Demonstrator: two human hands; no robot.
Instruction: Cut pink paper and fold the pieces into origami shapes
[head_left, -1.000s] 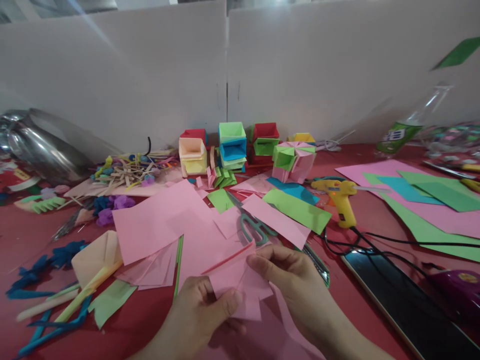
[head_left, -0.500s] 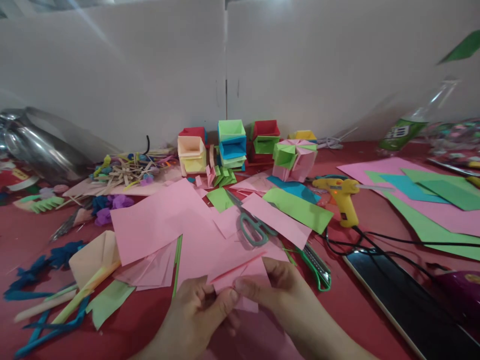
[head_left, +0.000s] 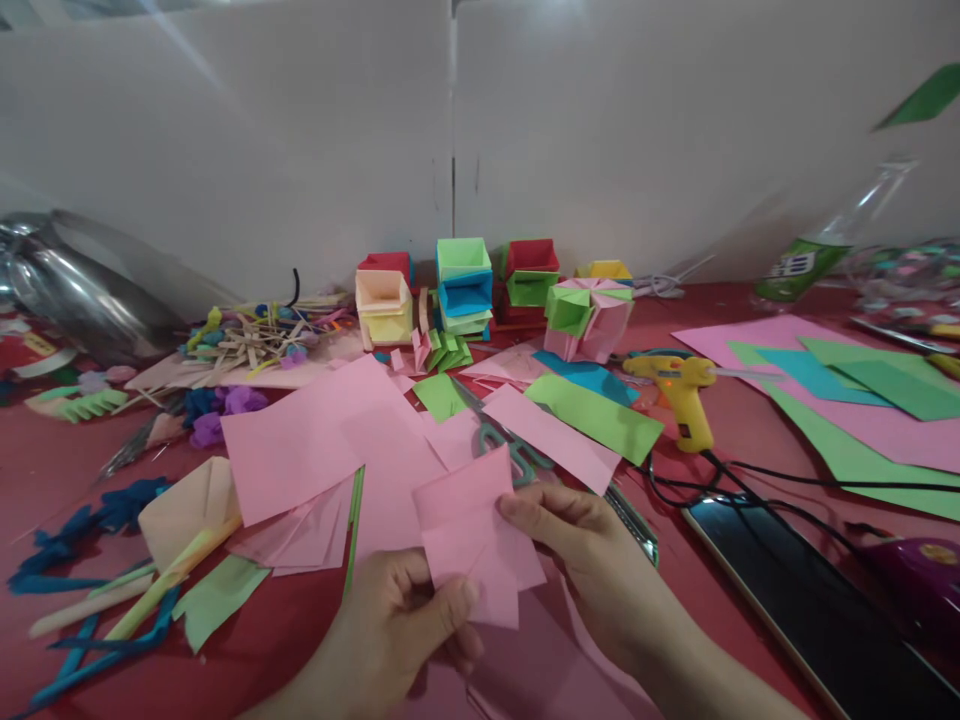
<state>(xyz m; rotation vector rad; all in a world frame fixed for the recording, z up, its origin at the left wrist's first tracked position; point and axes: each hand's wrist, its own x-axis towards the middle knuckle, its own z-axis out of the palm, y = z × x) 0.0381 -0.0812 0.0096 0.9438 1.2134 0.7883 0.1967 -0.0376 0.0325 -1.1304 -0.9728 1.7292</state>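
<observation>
A small creased piece of pink paper (head_left: 469, 530) is held up between my two hands. My left hand (head_left: 420, 600) pinches its lower left part, thumb on top and fingers beneath. At its right edge, my right hand (head_left: 559, 530) grips the paper between thumb and fingers. Behind the held piece lie grey-green handled scissors (head_left: 525, 462), partly covered by a pink paper strip (head_left: 555, 440). A box cutter (head_left: 634, 525) rests just beyond my right hand, which hides part of it. Larger pink sheets (head_left: 322, 440) spread out past my left hand.
Folded paper boxes (head_left: 463, 290) stand at the back by the white wall. A yellow glue gun (head_left: 686, 395) with black cords stands right of the scissors, near a phone (head_left: 780, 590). Coloured sheets (head_left: 825, 390) lie far right; a metal jug (head_left: 90, 290) is at left.
The upper part of the pink paper, folded over before, is now lifted up and shows as a flat panel. My right hand has moved up and slightly right to the paper's edge.
</observation>
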